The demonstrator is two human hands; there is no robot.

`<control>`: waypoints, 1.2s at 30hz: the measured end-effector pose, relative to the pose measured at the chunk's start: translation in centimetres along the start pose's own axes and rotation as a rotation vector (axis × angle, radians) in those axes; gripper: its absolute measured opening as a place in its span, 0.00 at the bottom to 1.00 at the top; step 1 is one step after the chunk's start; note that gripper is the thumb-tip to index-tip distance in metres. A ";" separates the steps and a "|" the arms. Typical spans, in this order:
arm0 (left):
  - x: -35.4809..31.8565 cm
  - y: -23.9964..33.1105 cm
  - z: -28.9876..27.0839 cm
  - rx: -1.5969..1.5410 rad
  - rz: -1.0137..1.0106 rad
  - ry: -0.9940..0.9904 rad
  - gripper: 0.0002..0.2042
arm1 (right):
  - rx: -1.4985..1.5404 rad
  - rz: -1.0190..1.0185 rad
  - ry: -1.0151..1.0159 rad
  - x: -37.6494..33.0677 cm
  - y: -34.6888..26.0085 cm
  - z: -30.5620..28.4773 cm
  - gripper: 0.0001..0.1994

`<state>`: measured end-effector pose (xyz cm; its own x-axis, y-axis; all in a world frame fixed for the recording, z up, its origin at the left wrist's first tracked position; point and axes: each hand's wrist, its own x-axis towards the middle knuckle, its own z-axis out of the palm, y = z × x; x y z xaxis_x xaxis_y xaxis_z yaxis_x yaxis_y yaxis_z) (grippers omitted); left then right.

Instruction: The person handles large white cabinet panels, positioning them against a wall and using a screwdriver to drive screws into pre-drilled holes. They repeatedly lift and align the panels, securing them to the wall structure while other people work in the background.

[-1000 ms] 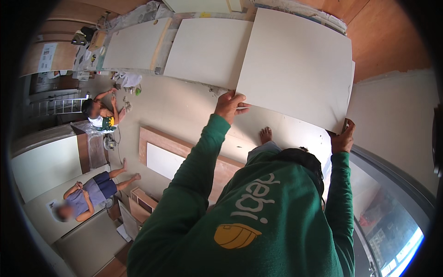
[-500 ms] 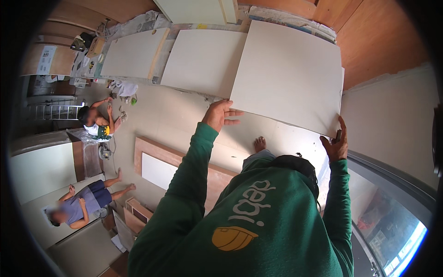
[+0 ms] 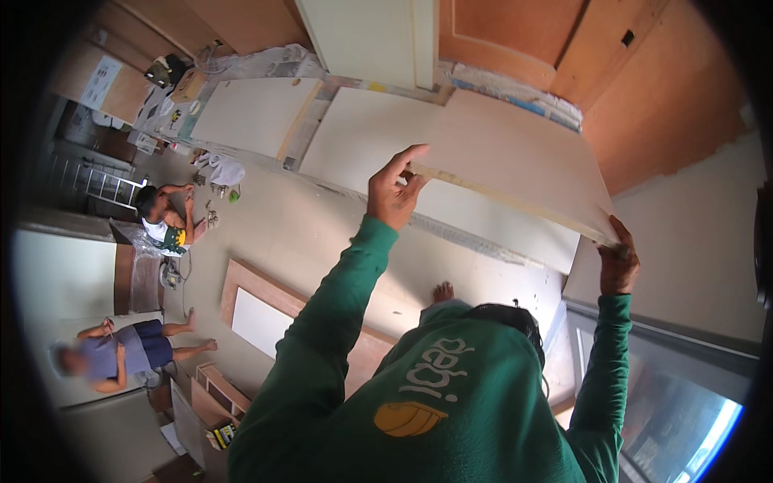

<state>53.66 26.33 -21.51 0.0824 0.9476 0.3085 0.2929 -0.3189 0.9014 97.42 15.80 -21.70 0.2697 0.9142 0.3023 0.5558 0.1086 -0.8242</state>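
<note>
The beige floor occupies the area from the center toward 9 o'clock. The top white panel is located at 2 o'clock, tilted, with its near edge raised and its pale, raw core exposed along that edge. A lower white panel lies flat beneath it and extends toward 11 o'clock. A separate off-white panel lies between 10 and 11 o'clock, with a light wood strip along its right edge. A wood-framed board with a white center rests on the floor at 8 o'clock. One co-worker is at 9 o'clock; a second co-worker, in dark blue shorts, is at 8 o'clock. A metal ladder stands between 9 and 10 o'clock. The left hand, at 12 o'clock, is partly closed and grips the near left corner of the top white panel. The right hand, at 3 o'clock, is closed around the near right corner. A white bundle lies at 10 o'clock, just beside a small green object.
</note>
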 end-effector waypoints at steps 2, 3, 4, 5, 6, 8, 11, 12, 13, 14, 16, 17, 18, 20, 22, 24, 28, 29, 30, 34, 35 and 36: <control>3.0 0.7 0.1 0.143 0.132 0.081 0.23 | 0.077 -0.073 0.052 2.6 -1.3 -0.4 0.23; 4.7 1.2 0.0 0.176 0.206 0.106 0.23 | 0.025 -0.095 0.056 4.1 -2.1 -0.8 0.22; 6.3 2.0 -0.2 0.208 0.279 0.130 0.22 | -0.027 -0.116 0.061 5.6 -3.2 -1.3 0.21; 7.8 2.7 -0.4 0.240 0.347 0.150 0.21 | -0.082 -0.129 0.066 6.9 -4.0 -1.6 0.21; 9.7 3.3 -0.4 0.188 0.345 0.089 0.21 | -0.092 -0.105 0.110 8.3 -4.4 -1.6 0.20; 13.0 3.8 0.4 0.034 0.327 0.074 0.22 | -0.113 -0.123 0.102 11.8 -4.9 -2.4 0.19; 16.5 5.1 1.7 -0.093 0.225 0.036 0.24 | -0.052 -0.114 0.119 16.3 -6.2 -2.9 0.24; 18.0 5.6 2.1 -0.093 0.227 0.065 0.23 | -0.052 -0.110 0.118 17.9 -6.3 -3.3 0.25; 19.0 6.0 2.4 -0.105 0.235 0.083 0.23 | -0.051 -0.102 0.111 19.2 -6.3 -3.6 0.26; 20.0 6.4 2.8 -0.120 0.243 0.097 0.23 | -0.072 -0.088 0.114 20.4 -6.4 -3.9 0.26; 22.2 6.6 3.6 -0.136 0.270 0.121 0.24 | -0.108 -0.061 0.114 22.8 -6.4 -4.3 0.28; 23.2 6.3 4.1 -0.176 0.288 0.132 0.24 | -0.080 -0.060 0.103 23.9 -6.2 -4.4 0.28; 24.4 6.1 4.7 -0.215 0.312 0.143 0.25 | -0.051 -0.059 0.092 24.9 -6.1 -4.5 0.28; 26.8 5.7 6.1 -0.371 0.365 0.159 0.26 | -0.024 -0.047 0.078 27.0 -6.0 -4.4 0.29; 28.8 5.4 6.7 -0.364 0.310 0.159 0.27 | -0.040 -0.024 0.077 28.6 -6.1 -4.4 0.31; 30.7 5.5 7.6 -0.384 0.258 0.144 0.26 | -0.060 -0.039 0.095 30.3 -6.0 -4.6 0.32; 32.4 6.3 8.6 -0.424 0.194 0.142 0.24 | 0.000 -0.085 0.092 33.5 -3.9 -4.0 0.35; 32.9 6.2 8.9 -0.431 0.194 0.150 0.23 | -0.005 -0.089 0.101 34.0 -3.7 -3.9 0.35; 33.3 6.2 9.0 -0.442 0.173 0.151 0.23 | -0.009 -0.093 0.111 34.5 -3.6 -3.6 0.34; 34.4 5.7 9.6 -0.545 0.137 0.138 0.24 | -0.029 -0.061 0.108 36.3 -3.3 -3.4 0.34; 34.7 5.7 9.6 -0.580 0.144 0.137 0.24 | -0.019 -0.082 0.108 36.4 -3.5 -3.2 0.33; 34.8 5.6 9.6 -0.519 0.152 0.152 0.23 | -0.010 -0.102 0.109 36.3 -3.9 -3.0 0.33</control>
<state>67.33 57.70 -8.59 -0.0620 0.8898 0.4522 -0.2222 -0.4540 0.8629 107.40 47.37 -6.09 0.2950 0.8509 0.4347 0.5920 0.1943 -0.7822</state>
